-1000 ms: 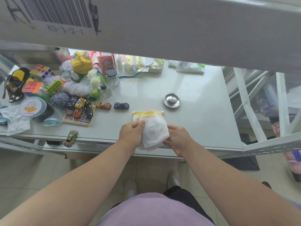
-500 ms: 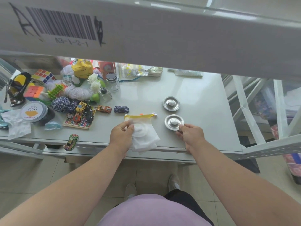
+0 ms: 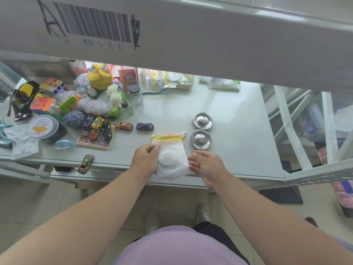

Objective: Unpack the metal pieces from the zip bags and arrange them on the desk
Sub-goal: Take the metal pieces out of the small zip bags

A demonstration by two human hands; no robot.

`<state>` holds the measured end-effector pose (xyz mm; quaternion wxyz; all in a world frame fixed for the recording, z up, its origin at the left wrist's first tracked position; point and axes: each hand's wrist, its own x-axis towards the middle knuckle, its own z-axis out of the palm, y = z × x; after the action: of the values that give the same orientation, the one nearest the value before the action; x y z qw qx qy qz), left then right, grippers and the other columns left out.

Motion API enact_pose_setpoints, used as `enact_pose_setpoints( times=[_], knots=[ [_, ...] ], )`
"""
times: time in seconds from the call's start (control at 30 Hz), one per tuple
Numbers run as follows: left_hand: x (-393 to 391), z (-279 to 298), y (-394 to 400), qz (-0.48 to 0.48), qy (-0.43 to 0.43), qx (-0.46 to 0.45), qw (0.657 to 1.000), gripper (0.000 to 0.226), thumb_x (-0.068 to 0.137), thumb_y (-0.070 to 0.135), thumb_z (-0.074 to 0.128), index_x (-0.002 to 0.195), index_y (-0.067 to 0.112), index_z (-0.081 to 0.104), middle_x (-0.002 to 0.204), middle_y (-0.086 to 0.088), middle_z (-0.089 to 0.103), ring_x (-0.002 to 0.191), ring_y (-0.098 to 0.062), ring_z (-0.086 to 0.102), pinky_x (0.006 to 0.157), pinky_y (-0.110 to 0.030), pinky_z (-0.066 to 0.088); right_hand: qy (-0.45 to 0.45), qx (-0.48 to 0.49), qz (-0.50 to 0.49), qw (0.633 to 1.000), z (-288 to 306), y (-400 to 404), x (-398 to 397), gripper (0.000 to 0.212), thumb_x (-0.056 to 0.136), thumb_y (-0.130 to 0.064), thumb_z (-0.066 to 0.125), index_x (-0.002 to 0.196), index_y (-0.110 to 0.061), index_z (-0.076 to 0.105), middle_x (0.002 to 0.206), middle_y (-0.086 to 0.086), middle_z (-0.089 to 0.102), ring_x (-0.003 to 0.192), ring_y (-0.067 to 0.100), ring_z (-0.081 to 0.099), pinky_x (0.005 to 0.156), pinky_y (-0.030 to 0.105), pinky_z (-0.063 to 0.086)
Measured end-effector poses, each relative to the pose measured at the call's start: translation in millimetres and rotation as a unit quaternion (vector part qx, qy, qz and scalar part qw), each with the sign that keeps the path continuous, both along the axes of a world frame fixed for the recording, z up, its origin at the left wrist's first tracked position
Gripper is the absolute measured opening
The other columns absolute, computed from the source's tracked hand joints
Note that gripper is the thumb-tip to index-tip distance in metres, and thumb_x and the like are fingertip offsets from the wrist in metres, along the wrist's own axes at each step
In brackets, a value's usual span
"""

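Desk point(image 3: 238, 115) edge: left hand point(image 3: 145, 159) pinches bag point(image 3: 172, 159); right hand point(image 3: 206, 163) free.

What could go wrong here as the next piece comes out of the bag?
The left hand holds the white bag over the desk's front edge; a round shape shows inside, and it might slip to the floor. The open right hand is close to the nearer metal piece, which sits right by the farther metal piece; a nudge could disturb the row.

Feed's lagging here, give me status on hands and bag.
Left hand pinching white bag, round piece inside. Right hand open, empty, beside bag. Two metal discs on desk. Nothing blocking.
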<state>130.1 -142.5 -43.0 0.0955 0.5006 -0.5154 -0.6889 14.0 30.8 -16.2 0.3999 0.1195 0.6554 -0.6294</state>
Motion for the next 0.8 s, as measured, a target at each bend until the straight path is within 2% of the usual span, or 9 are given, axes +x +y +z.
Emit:
enact_pose_setpoints(
  times=[0.1,0.17,0.37,0.5,0.53,0.6,0.7,0.73,0.8],
  knots=[
    [-1.6,3.3,1.3,0.001,0.015,0.032,0.999,0.016,0.106,0.019,0.063,0.1,0.019,0.077,0.109,-0.01,0.08,0.097,-0.032,0.075,0.077,-0.057,0.066,-0.034,-0.03,0.048,0.998,6.5,-5.9,4.5,0.021,0.097,-0.01,0.072,0.113,0.002,0.069,0.096,0.017,0.076,0.083,0.028,0.072,0.071,0.033,0.06],
    [-1.7,3.8,2.0,0.001,0.024,0.04,0.999,0.014,0.104,0.016,0.066,0.098,0.018,0.079,0.107,-0.01,0.081,0.093,-0.03,0.076,0.076,-0.053,0.066,-0.042,-0.033,0.065,0.996,7.6,-7.8,5.1,0.022,0.096,-0.011,0.073,0.113,0.003,0.07,0.094,0.015,0.078,0.081,0.026,0.073,0.068,0.032,0.061],
    [1.9,1.0,2.0,-0.007,0.038,0.051,0.998,0.009,0.098,0.014,0.075,0.092,0.011,0.08,0.099,-0.013,0.081,0.085,-0.029,0.074,0.071,-0.045,0.064,-0.041,-0.013,0.061,0.997,1.4,-10.8,4.6,0.028,0.091,-0.007,0.078,0.114,0.007,0.068,0.106,0.023,0.078,0.085,0.029,0.075,0.072,0.038,0.064],
    [3.6,-0.9,-0.8,-0.022,0.038,0.043,0.998,0.015,0.097,0.016,0.077,0.083,0.014,0.081,0.091,-0.01,0.08,0.083,-0.029,0.074,0.077,-0.051,0.066,-0.005,0.015,0.06,0.998,-5.1,-8.7,5.6,0.036,0.082,-0.006,0.087,0.11,0.009,0.07,0.108,0.025,0.077,0.082,0.031,0.075,0.079,0.051,0.065],
    [3.8,-1.2,-1.1,-0.022,0.037,0.039,0.998,0.016,0.097,0.015,0.077,0.082,0.014,0.08,0.089,-0.009,0.08,0.082,-0.029,0.073,0.076,-0.05,0.066,0.004,0.02,0.058,0.998,-5.1,-7.3,5.5,0.036,0.08,-0.006,0.088,0.108,0.009,0.071,0.108,0.025,0.077,0.08,0.032,0.075,0.077,0.051,0.065],
    [2.7,-1.4,-0.9,-0.024,0.033,0.026,0.999,0.015,0.098,0.011,0.076,0.083,0.013,0.079,0.088,-0.007,0.078,0.08,-0.027,0.072,0.068,-0.042,0.064,0.017,0.032,0.053,0.998,-5.0,-3.5,3.3,0.034,0.078,-0.002,0.088,0.106,0.008,0.071,0.1,0.023,0.077,0.076,0.032,0.075,0.071,0.048,0.065],
    [-0.6,-2.0,1.0,-0.034,0.031,0.008,0.999,0.013,0.099,0.008,0.073,0.086,0.011,0.077,0.091,-0.009,0.076,0.078,-0.024,0.07,0.061,-0.033,0.061,0.014,0.041,0.028,0.999,-6.0,3.7,-2.2,0.029,0.079,0.0,0.085,0.104,0.006,0.07,0.095,0.024,0.077,0.076,0.034,0.075,0.077,0.057,0.065],
    [-2.2,-2.9,1.9,-0.038,0.028,-0.001,0.999,0.013,0.099,0.008,0.073,0.087,0.011,0.077,0.092,-0.009,0.076,0.077,-0.023,0.069,0.06,-0.031,0.061,0.013,0.045,0.019,0.999,-7.1,5.6,-4.5,0.03,0.079,-0.002,0.085,0.104,0.005,0.07,0.096,0.026,0.077,0.077,0.034,0.075,0.077,0.056,0.065],
    [-5.7,-5.6,2.7,-0.039,0.016,-0.025,0.999,0.014,0.098,0.009,0.073,0.086,0.013,0.078,0.092,-0.008,0.076,0.077,-0.02,0.068,0.066,-0.03,0.06,0.027,0.07,0.012,0.997,-9.4,9.5,-9.2,0.026,0.08,-0.009,0.086,0.1,0.0,0.072,0.092,0.024,0.077,0.072,0.029,0.072,0.072,0.044,0.066]
  ],
)
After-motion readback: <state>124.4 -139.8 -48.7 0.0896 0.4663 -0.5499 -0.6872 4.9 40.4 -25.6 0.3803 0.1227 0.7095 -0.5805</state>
